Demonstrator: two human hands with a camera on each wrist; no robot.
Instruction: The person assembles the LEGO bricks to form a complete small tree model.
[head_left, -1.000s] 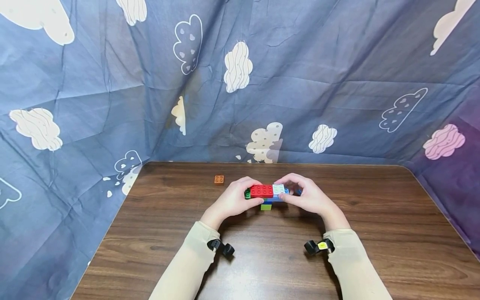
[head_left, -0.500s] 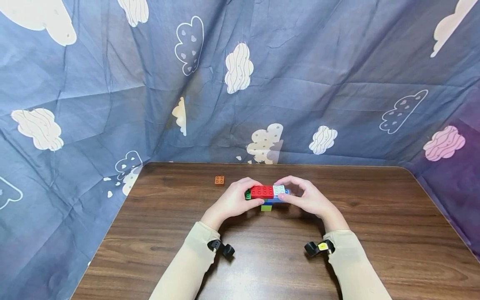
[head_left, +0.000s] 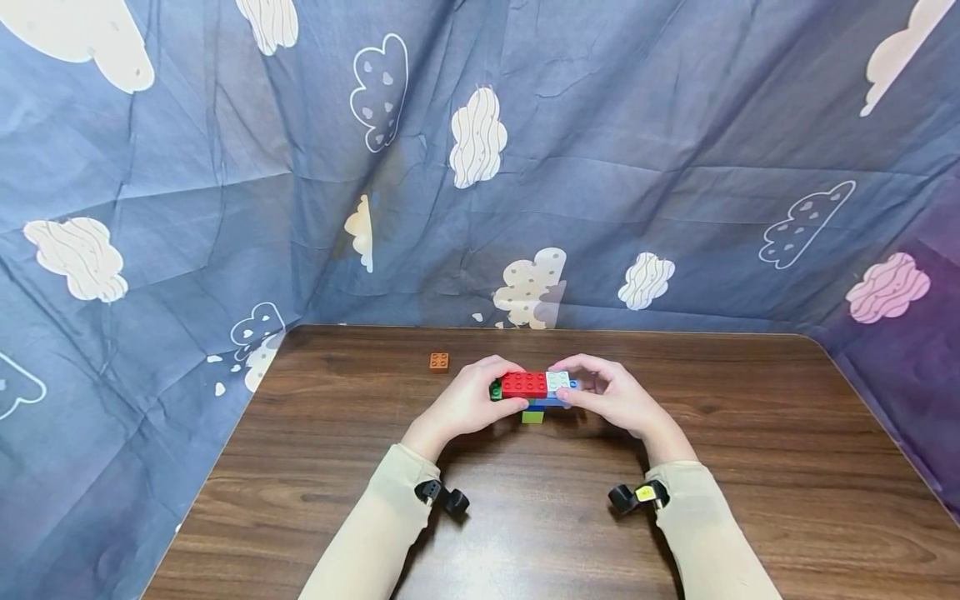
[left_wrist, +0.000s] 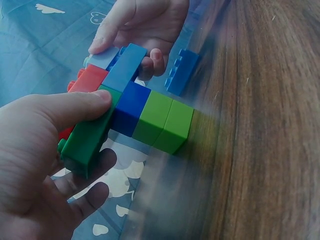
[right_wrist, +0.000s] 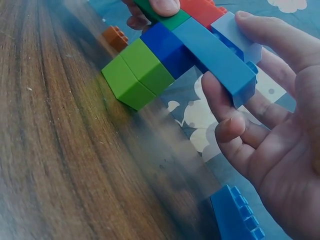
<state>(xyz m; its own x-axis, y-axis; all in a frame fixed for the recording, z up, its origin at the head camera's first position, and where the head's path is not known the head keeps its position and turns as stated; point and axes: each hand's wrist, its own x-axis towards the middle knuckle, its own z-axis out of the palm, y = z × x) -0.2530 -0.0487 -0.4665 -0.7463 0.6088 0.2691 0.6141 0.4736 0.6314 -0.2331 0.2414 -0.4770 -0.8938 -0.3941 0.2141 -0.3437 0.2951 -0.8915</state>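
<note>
A stack of toy building bricks stands between both hands. Two lime green bricks form its foot, with a dark blue brick above. Over that, a green brick and a lighter blue brick stick out to opposite sides. A red brick and a white brick top it. My left hand grips the green and red end, thumb on the green brick. My right hand pinches the white brick; blue studs show between it and the blue brick underneath.
A loose blue brick lies on the wooden table behind the right hand. Back left of the stack is a small orange brick. A cloud-patterned cloth hangs at the table's far edge.
The stack and left hand hold nearly still. My right hand's fingers have shifted slightly, and the loose blue brick glimpsed past them earlier is now hidden in the head view.
</note>
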